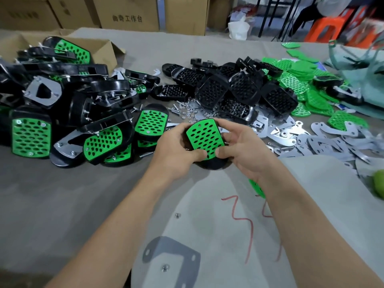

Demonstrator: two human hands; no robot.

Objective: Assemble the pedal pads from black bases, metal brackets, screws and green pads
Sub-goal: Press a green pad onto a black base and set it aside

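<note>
My left hand (176, 148) and my right hand (243, 148) together hold one pedal pad just above the table: a green perforated pad (204, 138) lying on a black base (214, 165). Both thumbs press on the green pad's near edge, with the fingers curled round the base's sides. Assembled pedals (68, 113) lie heaped at the left. Bare black bases (234, 90) pile up beyond my hands, and loose green pads (301, 80) lie at the right. Flat metal brackets (324, 140) spread over the table's right side. Small screws and nuts (185, 111) are scattered behind the held pedal.
An open cardboard box (99, 48) stands at the back left, larger boxes (128, 15) behind it. A grey sheet with red marks (234, 215) and a bracket (170, 252) lies near me. A green round object (379, 183) sits at the right edge. Orange stools (330, 28) stand far right.
</note>
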